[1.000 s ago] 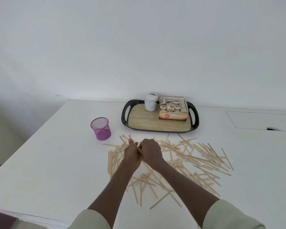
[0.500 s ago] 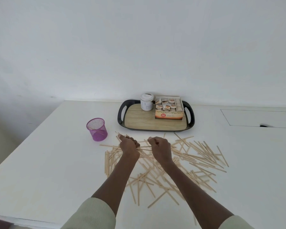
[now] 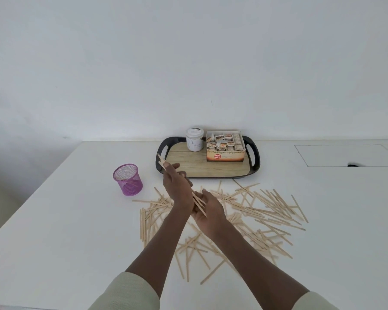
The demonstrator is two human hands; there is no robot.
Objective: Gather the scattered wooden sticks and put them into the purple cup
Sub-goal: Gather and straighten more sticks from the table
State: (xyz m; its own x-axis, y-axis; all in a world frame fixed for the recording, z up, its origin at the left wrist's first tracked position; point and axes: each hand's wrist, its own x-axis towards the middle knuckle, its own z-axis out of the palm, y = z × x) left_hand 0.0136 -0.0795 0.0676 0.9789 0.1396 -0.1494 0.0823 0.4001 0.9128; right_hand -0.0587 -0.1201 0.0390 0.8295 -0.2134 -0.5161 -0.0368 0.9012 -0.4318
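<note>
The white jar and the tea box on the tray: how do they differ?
The jar is round, white and closed with a lid; the tea box is rectangular, orange-brown and open on top, showing packets. The jar stands left of the box. Both stand upright at the back of the tray.

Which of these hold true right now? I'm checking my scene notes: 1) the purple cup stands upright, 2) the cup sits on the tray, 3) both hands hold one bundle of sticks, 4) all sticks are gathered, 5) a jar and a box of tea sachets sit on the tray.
1. True: the purple cup stands upright on the table.
2. False: it stands left of the tray, apart from it.
3. True: left hand and right hand hold a bundle of sticks.
4. False: many scattered sticks remain.
5. True: jar, box.
</note>
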